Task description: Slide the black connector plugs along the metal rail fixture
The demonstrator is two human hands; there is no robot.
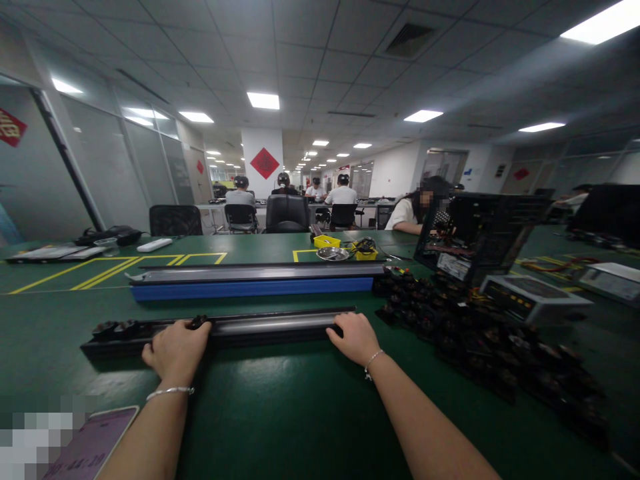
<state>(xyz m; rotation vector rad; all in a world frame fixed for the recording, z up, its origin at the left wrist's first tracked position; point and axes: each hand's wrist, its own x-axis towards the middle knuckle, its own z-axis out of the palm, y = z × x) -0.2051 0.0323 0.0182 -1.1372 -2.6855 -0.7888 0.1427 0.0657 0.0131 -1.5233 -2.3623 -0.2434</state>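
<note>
A long black rail (280,325) with a shiny metal channel lies crosswise on the green table. My left hand (177,350) is closed over its left half, and a small black part (199,323) shows at the fingertips. Further left, several black parts (116,329) sit in the channel. My right hand (356,338) grips the rail's right end, thumb on the near side and fingers over the top. Behind it lies a second metal-lined rail (260,272) on a blue base (260,288). The undersides of both hands are hidden.
A heap of small black parts (480,340) spreads over the right side. Beyond it stand a power supply box (535,297) and an open computer case (475,233). Farther back are a metal dish (333,254) and a yellow bin (327,241). A co-worker (413,210) sits behind the case.
</note>
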